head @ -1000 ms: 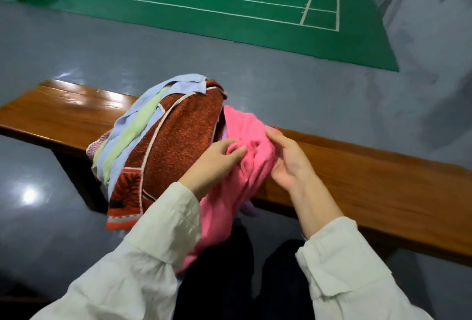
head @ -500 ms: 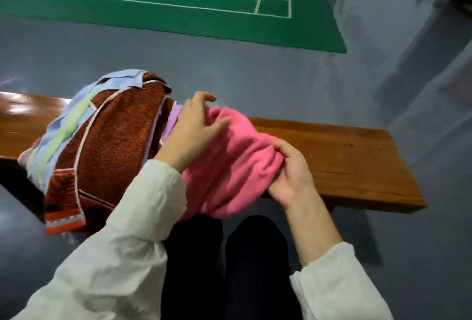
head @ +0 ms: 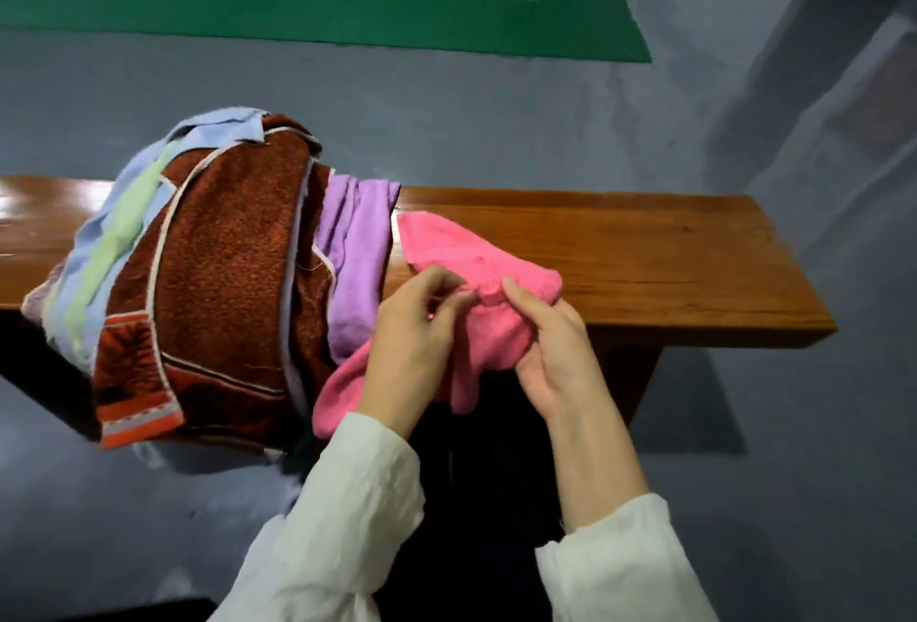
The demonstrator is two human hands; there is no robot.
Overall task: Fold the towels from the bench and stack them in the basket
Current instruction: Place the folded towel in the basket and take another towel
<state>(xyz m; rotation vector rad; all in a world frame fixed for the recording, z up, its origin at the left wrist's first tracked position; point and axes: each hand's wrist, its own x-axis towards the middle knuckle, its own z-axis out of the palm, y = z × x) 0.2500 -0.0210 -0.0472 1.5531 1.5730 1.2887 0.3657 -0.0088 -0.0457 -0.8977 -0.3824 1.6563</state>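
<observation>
Pink terry is pinched at one hem between thumb and forefinger of the left hand (head: 417, 328); its fingertips (head: 459, 295) are closed on the cloth. The right hand (head: 556, 348) is set just beside it, at 3 o'clock. Its thumb is pressed onto the same hem from above, and the other fingers are curled beneath the fabric. The two grips are nearly touching. This is judged to be a search along the edge for a corner, so that the pink towel (head: 461, 254) can be spread before folding.

One end of the pink towel is laid on the bench (head: 645, 264) toward 12 o'clock of the hands. The other end is hung off the near edge toward 7 o'clock. Support from the bench is taken to keep weight off the pinch.

At 9 to 10 o'clock a heap of unfolded towels is noted on the bench:
- a purple towel (head: 355, 264) just beside the pink one
- a rust-brown towel (head: 233, 284) draped over the near edge
- a pale blue towel (head: 119, 234) with a green stripe on the heap's 9 o'clock side

The stretch of bench at 2 o'clock is judged the likely folding surface.

White sleeves (head: 357, 512) are recorded at both wrists. A green court mat (head: 297, 6) is seen at 12 o'clock on the grey floor. The basket is not in view and no folded towel is seen, so the task is judged to be at an early stage.
</observation>
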